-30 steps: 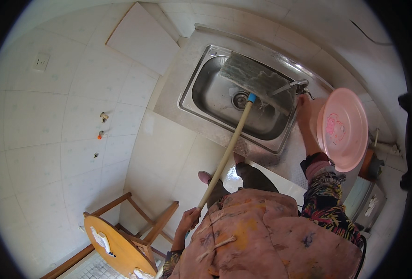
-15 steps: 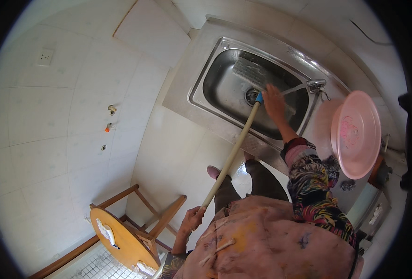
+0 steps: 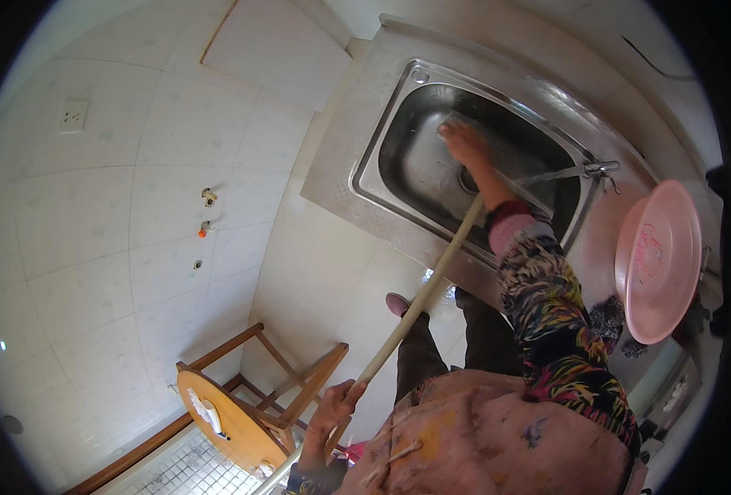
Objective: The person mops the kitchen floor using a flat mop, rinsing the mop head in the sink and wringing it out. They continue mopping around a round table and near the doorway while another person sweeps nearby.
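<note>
Holding a long pole (image 3: pixel 419 301) low, reaching into the steel sink (image 3: pixel 406 148)

From where I stand, the left hand (image 3: pixel 336 404) has its fingers wrapped round the pale pole, which slants up past it, over the front edge of the desk (image 3: pixel 357 124) and into the sink, its upper end passing under the right forearm (image 3: pixel 493 186).

The flat mop head (image 3: pixel 530 196) lies in the sink, mostly hidden beneath that forearm. The right hand (image 3: pixel 464 140) is at its far end, fingers bent and directly against it; whether they grip or only press, I can't tell, for they are blurred. The near end shows just right of the sleeve, where water runs from the faucet (image 3: pixel 601 167).

Right of the sink, a pink plastic basin (image 3: pixel 662 264) stands tilted. A wooden stool (image 3: pixel 229 433) lies tipped at lower left.
</note>
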Demonstrator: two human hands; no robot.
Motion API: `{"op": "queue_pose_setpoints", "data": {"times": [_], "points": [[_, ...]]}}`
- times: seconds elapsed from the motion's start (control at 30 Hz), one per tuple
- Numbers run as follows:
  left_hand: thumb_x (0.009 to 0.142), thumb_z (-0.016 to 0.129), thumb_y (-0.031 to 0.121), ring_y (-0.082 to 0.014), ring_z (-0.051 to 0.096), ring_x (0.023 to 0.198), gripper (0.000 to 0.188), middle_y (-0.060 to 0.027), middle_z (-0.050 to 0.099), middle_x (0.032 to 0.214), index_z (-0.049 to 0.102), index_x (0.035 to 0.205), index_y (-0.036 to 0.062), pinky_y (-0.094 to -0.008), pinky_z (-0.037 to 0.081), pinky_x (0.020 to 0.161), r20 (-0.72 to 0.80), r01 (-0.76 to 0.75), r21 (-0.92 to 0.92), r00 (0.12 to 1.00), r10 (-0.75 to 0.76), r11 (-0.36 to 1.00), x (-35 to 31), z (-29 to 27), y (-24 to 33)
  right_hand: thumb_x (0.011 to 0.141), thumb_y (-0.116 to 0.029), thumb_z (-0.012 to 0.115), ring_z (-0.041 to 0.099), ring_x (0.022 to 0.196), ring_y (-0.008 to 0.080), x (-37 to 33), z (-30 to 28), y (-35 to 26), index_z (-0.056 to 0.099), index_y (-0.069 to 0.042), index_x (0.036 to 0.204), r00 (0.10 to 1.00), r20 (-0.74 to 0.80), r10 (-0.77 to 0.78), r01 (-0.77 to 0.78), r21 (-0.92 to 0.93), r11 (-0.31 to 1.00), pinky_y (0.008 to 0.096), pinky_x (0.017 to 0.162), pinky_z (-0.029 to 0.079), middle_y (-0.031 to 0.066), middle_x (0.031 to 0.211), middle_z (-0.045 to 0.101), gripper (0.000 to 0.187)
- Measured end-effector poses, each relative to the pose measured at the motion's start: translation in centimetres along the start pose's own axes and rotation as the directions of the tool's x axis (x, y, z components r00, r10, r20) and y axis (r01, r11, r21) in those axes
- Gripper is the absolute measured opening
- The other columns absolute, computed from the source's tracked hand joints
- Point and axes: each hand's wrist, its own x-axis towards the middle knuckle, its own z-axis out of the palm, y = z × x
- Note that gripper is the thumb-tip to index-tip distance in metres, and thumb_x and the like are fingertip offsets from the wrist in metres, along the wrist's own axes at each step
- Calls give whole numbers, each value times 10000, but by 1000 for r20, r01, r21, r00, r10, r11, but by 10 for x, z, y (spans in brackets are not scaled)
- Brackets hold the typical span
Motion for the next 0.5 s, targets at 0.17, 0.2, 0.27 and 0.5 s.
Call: {"op": "queue_pose_setpoints", "data": {"times": [0.17, 0.2, 0.27, 0.5], "points": [[949, 564, 447, -88, 372, 515, 466, 15, 394, 537, 552, 738, 32, -300, 288, 465, 24, 50, -95, 999, -48, 994, -4, -6, 10, 982, -500, 322, 484, 1248, 354, 6, -8, 15, 520, -142, 1308, 979, 199, -40, 54, -63, 997, 521, 1044, 369, 160, 1350, 521, 523], [946, 566, 453, -83, 374, 505, 467, 18, 399, 535, 550, 736, 37, -293, 287, 456, 17, 56, -113, 998, -54, 992, -5, -6, 11, 981, -484, 335, 479, 1255, 353, -3, -19, 44, 519, -147, 1321, 971, 235, -50, 74, -94, 993, 509, 1053, 364, 164, 1353, 520, 513], [942, 570, 466, -75, 379, 486, 469, 26, 410, 531, 546, 733, 47, -278, 286, 440, 65, 137, -120, 989, -130, 983, -5, -7, 12, 979, -453, 360, 467, 1270, 351, -24, -43, 112, 516, -157, 1349, 941, 333, 56, 54, -313, 948, 485, 1071, 356, 171, 1360, 518, 499], [939, 565, 475, -63, 406, 477, 478, 21, 442, 530, 552, 723, 49, -262, 316, 439, 160, 195, -190, 973, -165, 962, 1, -13, 11, 968, -482, 384, 580, 1135, 399, -83, -59, 186, 662, -55, 1137, 993, 58, 101, -79, -304, 949, 515, 990, 432, 207, 1232, 611, 537]]}}
